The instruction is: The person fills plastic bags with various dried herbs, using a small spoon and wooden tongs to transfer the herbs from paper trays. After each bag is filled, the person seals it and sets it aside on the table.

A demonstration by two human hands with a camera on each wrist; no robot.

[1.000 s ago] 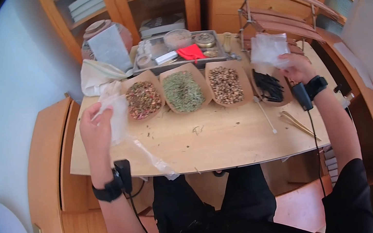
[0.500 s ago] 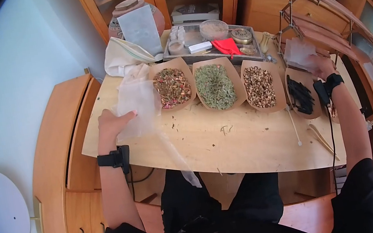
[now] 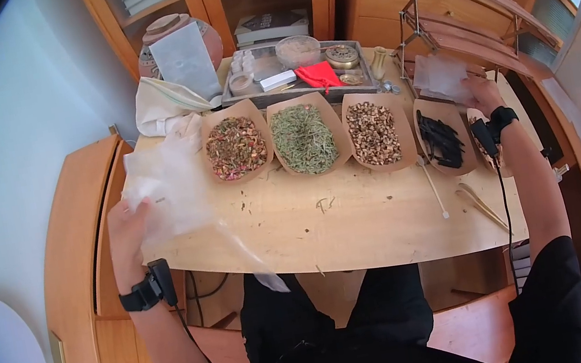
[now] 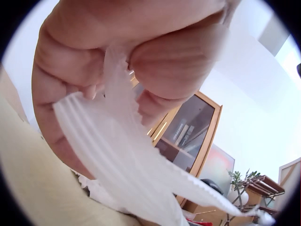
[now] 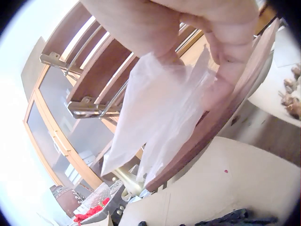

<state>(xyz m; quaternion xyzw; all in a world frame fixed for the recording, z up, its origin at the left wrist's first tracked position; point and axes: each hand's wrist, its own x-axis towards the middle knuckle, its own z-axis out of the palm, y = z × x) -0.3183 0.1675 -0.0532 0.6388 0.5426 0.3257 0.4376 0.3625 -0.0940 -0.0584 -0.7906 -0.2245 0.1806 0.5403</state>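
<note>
In the head view my left hand (image 3: pixel 131 227) holds a thin, translucent plastic bag (image 3: pixel 182 199) out over the table's left side. A long clear strip (image 3: pixel 248 248) trails from it past the front edge. From the left wrist, folds of that plastic with serrated edges (image 4: pixel 136 155) come out between thumb and fingers. At the far right, my right hand (image 3: pixel 485 96) pinches translucent white sachets (image 3: pixel 440 77) by one end. They hang in overlapping layers in the right wrist view, above a paper tray of black sticks (image 3: pixel 440 139).
Paper trays hold dried petals (image 3: pixel 235 148), green herb (image 3: pixel 304 141) and brown chopped pieces (image 3: pixel 372 133). Behind them stands a grey tray (image 3: pixel 269 98) with a red pouch (image 3: pixel 320 76). Tweezers (image 3: pixel 482 207) and a thin stick (image 3: pixel 434 188) lie front right. A slatted wooden rack (image 3: pixel 470 36) rises behind my right hand.
My left hand has drawn left and toward me, with the bag spread wider beside the petal tray. The right hand's sachets have tipped lower and flatter. The head view has shifted about.
</note>
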